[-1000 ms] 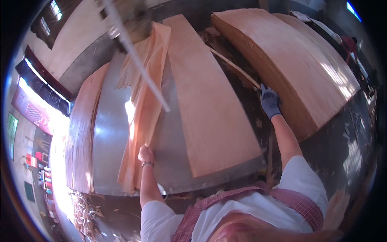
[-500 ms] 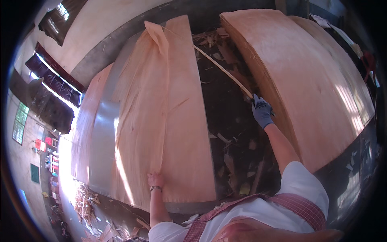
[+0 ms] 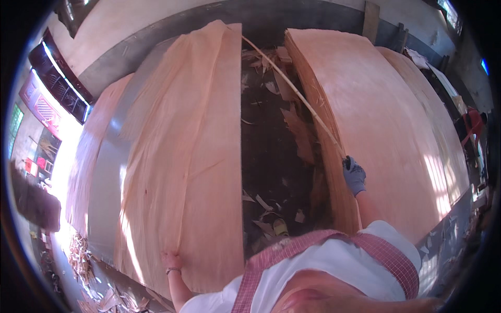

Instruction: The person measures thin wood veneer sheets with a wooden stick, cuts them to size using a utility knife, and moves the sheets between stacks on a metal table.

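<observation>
A thin, rumpled wood veneer sheet point(image 3: 162, 141) lies over a flat, smooth sheet point(image 3: 216, 177) on the left stack. My bare left hand point(image 3: 171, 260), with a band at its wrist, is closed on the veneer's near end, where a long raised fold meets it. In a blue-grey glove, my right hand point(image 3: 355, 176) grips the near end of a long thin wooden stick point(image 3: 292, 87). The stick slants across the gap between the stacks, its tip by the far end of the veneer sheet.
At right stands a thick stack of veneer sheets point(image 3: 376, 115). Torn veneer scraps point(image 3: 298, 133) litter the dark floor between the stacks. More scraps point(image 3: 81, 261) pile up at lower left. A shiny grey panel point(image 3: 109, 156) lies left of the rumpled sheet, near the bright doorway.
The veneer's bunched far end has spread out flatter toward the left. The stick's tip has shifted to the far edge, and my gloved hand has drawn closer to me. The view has shifted.
</observation>
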Demonstrator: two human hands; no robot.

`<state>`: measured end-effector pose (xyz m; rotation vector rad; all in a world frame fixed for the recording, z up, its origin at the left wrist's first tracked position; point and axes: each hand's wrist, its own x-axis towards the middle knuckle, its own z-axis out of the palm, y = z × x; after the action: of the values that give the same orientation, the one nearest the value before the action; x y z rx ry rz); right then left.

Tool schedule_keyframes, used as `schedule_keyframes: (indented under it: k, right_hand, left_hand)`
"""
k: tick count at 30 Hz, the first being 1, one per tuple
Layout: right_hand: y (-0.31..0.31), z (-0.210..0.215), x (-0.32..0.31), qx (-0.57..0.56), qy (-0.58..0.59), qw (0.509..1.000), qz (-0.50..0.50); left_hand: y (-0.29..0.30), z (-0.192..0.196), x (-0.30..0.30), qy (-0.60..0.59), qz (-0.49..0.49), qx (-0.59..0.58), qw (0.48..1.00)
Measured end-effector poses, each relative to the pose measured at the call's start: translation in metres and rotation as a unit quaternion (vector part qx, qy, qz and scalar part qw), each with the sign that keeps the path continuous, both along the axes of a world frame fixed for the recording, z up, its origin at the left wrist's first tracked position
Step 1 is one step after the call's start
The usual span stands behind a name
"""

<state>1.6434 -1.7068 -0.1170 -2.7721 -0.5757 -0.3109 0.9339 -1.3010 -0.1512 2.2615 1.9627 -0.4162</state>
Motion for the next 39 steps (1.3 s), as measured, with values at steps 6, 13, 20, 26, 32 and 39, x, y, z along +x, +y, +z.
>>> schedule_keyframes:
  k: [6, 13, 20, 26, 32, 39]
  right_hand:
    - [-0.073, 0.002, 0.057, -0.012, 0.002, 0.991, -0.134]
    - [-0.168, -0.072, 0.13, -0.141, 0.007, 0.966, -0.218]
    - [-0.08, -0.037, 0.374, -0.128, -0.038, 0.941, -0.31]
    - [0.258, -0.034, 0.61, 0.019, -0.044, 0.999, -0.001]
    - [0.61, 0.018, 0.775, -0.034, 0.006, 0.966, 0.256]
    - [0.798, 0.003, 0.904, -0.184, 0.06, 0.918, 0.346]
  left_hand:
    - [0.068, 0.023, 0.083, 0.148, 0.044, -0.2, 0.968]
    - [0.164, 0.038, 0.346, -0.094, -0.037, 0.053, 0.994]
    - [0.288, 0.042, 0.632, -0.18, -0.076, 0.082, 0.977]
    - [0.382, 0.035, 0.798, -0.219, -0.1, 0.036, 0.97]
    - [0.473, 0.006, 0.917, -0.426, 0.001, 0.025, 0.904]
    - [0.61, -0.033, 1.109, -0.625, 0.259, -0.065, 0.734]
